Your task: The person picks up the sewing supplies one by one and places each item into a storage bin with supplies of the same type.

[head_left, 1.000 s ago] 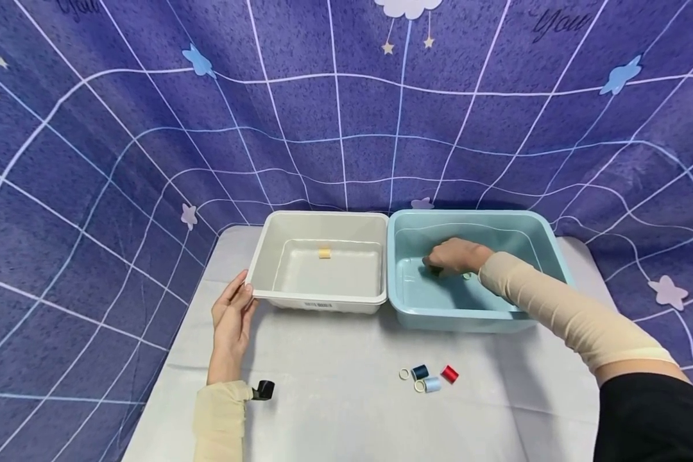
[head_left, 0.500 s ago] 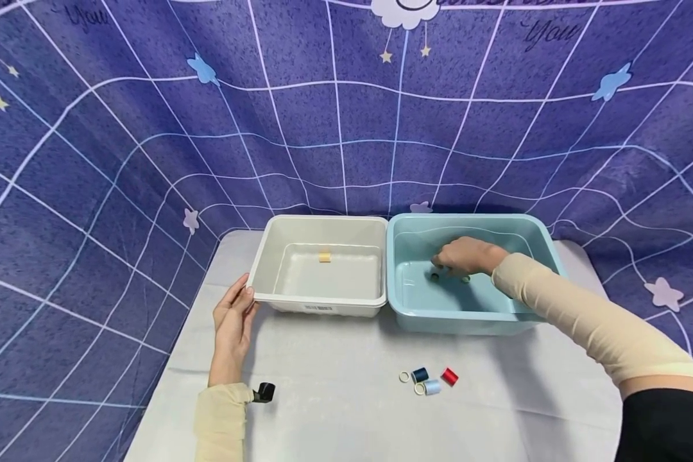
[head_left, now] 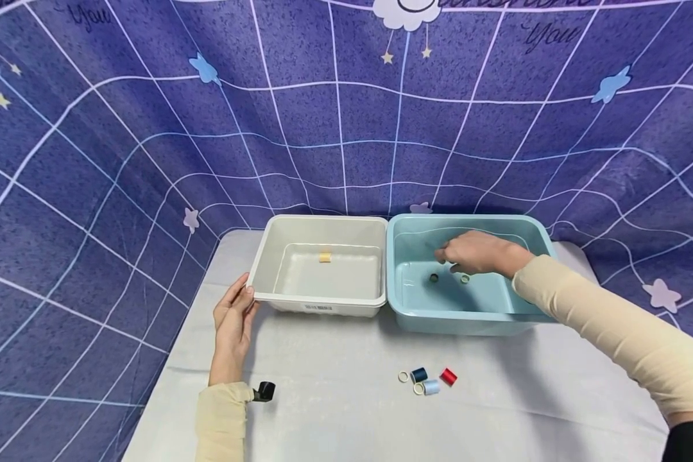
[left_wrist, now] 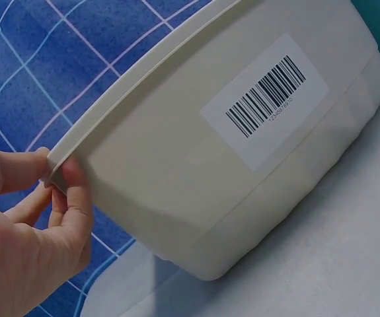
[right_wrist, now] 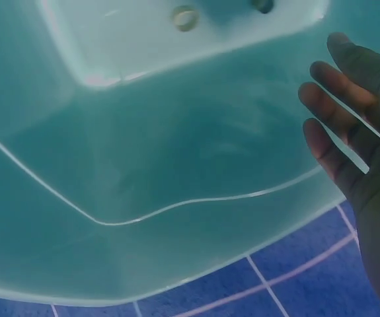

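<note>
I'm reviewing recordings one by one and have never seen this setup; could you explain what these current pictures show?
No machine here, just a person's bare hands. One picture comes from a head camera looking down, the others from one camera on each wrist. The left hand pinches the rim of a white bin containing a small yellow cylinder. The right hand, visibly holding nothing, is over a blue bin containing two small round pieces. On the white cloth lie dark blue, light blue and red spools, plus two pale rings.

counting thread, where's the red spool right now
In the head view, the red spool lies on the white cloth in front of the blue bin, just right of the navy spool and pale blue spool.
</note>
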Demonstrator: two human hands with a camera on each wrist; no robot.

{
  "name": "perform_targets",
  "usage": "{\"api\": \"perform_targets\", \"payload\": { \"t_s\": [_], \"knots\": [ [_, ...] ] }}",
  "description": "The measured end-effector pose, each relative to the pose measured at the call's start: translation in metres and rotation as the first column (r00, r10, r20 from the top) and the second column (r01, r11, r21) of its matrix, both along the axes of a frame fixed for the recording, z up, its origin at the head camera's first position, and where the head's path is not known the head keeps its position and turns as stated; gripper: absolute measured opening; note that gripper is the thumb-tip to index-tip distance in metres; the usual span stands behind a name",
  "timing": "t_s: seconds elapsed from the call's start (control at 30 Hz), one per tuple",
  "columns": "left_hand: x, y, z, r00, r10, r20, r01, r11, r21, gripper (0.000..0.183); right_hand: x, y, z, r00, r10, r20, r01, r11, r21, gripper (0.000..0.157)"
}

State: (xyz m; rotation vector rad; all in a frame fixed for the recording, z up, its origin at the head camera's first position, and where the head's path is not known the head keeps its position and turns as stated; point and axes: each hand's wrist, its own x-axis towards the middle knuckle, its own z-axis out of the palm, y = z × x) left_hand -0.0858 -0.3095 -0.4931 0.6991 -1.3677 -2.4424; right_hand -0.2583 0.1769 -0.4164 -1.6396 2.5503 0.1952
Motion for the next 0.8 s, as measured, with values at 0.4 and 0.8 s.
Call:
{"api": "perform_targets", "payload": {
  "t_s": [0.4, 0.8],
  "knots": [
    [-0.001, 0.000, -0.002, 1.000, -0.014, -0.004, 0.015, 1.000, 0.007, 0.054, 0.036, 0.001, 0.042, 0.998, -0.055, -0.005, 0.053, 0.980, -0.194, 0.022],
    [-0.001, 0.001, 0.001, 1.000, -0.010, -0.007, 0.010, 1.000, 0.018, 0.054, 0.080, 0.019, 0.053, 0.995, -0.103, 0.009, 0.094, 0.874, -0.477, 0.029]
  ]
}}
